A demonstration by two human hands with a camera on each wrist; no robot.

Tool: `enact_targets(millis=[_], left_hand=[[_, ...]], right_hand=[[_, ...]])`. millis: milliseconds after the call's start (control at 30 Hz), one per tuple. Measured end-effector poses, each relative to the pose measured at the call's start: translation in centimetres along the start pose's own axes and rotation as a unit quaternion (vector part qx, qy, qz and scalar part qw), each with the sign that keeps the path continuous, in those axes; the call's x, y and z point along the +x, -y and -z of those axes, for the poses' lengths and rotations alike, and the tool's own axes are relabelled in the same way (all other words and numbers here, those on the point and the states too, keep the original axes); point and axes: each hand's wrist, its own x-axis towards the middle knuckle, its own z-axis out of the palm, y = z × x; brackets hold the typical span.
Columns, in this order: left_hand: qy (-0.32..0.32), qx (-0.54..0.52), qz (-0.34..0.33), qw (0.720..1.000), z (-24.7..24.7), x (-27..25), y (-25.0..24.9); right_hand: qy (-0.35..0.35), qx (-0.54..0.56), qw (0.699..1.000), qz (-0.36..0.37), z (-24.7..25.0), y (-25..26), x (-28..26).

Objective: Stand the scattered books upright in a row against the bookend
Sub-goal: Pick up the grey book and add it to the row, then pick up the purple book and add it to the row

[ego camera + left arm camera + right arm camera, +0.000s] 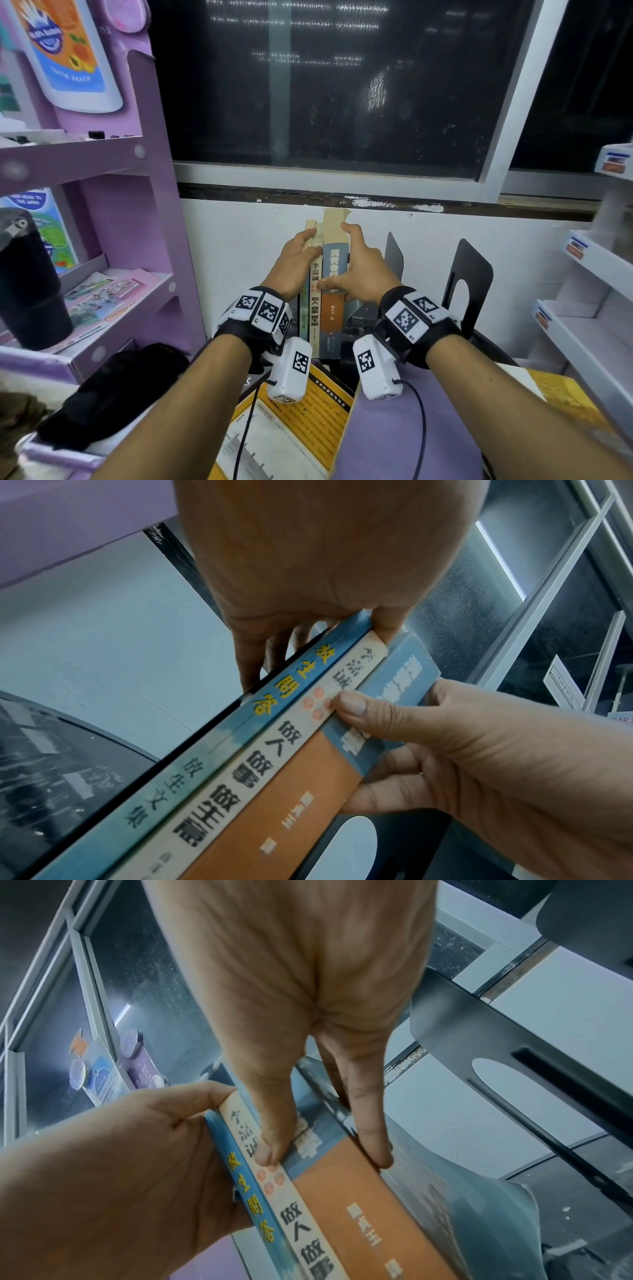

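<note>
Blue-orange book [334, 274] pinched by right hand [359, 270], left hand [296, 263] gripping 2 thinner books [313, 301]

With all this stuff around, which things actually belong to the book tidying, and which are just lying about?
Part of the job:
- three upright books, pressed together between both hands
- left hand, right hand
- black bookends to the right of the books
- yellow book lying flat in front

Just lying about:
- purple shelf
- black tumbler
- leaflets

Both hands fwd, wrists level; left hand [297, 261] fingers curled, right hand [359, 267] thumb pinching inward.
</note>
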Motion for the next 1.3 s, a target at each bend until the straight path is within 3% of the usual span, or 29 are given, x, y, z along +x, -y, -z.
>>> enact_targets(millis=[367, 567, 833, 1100, 1300], left_hand=[[0.015, 0.001, 0.018, 1.000, 0.4, -0.7, -0.9], [-0.020, 0.014, 0.015, 1.000, 0.1, -1.8, -1.0], [-0.018, 0.017, 0.034, 0.999, 0.4, -3.4, -1.8], [-0.084, 0.056, 0.018, 0.995, 1.1, -6.5, -3.0], [-0.104, 0.077, 0.050, 0.990, 0.8, -8.7, -3.6]], right_hand=[[0.007, 0.008, 1.000, 0.001, 0.3, 0.7, -0.8], [0.020, 0.013, 1.000, -0.005, 0.5, 0.8, -1.3], [0.055, 0.031, 0.998, -0.027, 1.7, 1.3, -2.4], [0.088, 0.001, 0.995, -0.056, 5.0, 1.4, -6.0], [0.135, -0.047, 0.984, -0.102, 7.3, -0.2, -9.5]])
